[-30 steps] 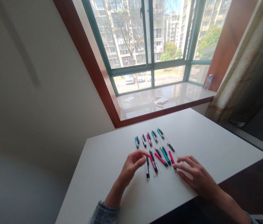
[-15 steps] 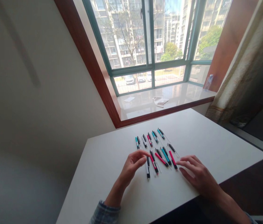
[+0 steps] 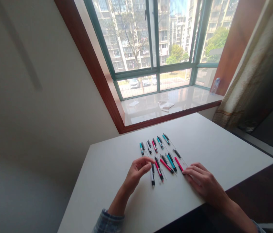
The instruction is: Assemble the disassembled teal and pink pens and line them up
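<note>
Seemingly taken apart already, glossy, slender pen parts (image 3: 172, 162) lie in two rows on the smooth white desk (image 3: 107, 184), between its far and near edges; none looks whole. The right hand (image 3: 204, 179), fingers nearly together, touches a red barrel (image 3: 178, 164) toward the near edge; whether it grips is unclear. The left hand (image 3: 138, 168) curls, thumb and forefinger slightly parted, apparently holding nothing.

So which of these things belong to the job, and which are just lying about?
Being worked with:
red pen barrel, at the right hand
teal pen barrel
black pen grip
black-and-white pen

Lying about, on the windowsill:
clear plastic bottle
crumpled sheet
flat white sheet
</note>
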### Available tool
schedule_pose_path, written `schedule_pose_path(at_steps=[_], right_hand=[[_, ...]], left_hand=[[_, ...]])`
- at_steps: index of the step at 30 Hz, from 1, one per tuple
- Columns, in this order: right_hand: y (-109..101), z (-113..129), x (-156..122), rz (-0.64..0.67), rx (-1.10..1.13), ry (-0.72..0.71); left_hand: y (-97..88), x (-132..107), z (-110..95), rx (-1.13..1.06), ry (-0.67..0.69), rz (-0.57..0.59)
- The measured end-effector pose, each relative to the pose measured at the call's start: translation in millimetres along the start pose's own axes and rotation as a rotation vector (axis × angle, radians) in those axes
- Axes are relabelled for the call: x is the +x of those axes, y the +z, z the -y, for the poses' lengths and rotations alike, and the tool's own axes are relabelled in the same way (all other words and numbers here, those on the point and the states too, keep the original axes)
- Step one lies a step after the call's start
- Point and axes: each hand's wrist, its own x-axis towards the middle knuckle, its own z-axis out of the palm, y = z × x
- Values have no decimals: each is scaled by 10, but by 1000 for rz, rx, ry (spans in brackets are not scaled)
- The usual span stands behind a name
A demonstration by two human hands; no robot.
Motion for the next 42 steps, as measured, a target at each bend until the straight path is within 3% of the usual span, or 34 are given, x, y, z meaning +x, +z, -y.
schedule_pose_path(at_steps=[9,23,33,42], right_hand=[[-12,30,21,32,-47,-38],[9,4,7,41,27,69],[27,12,-7,-45,6,146],[51,5,-21,-47,-2,179]], left_hand=[[-5,7,31,6,-2,-14],[-9,9,30,7,0,-12],[-7,2,30,10,-3,-11],[-6,15,38,6,3,-23]])
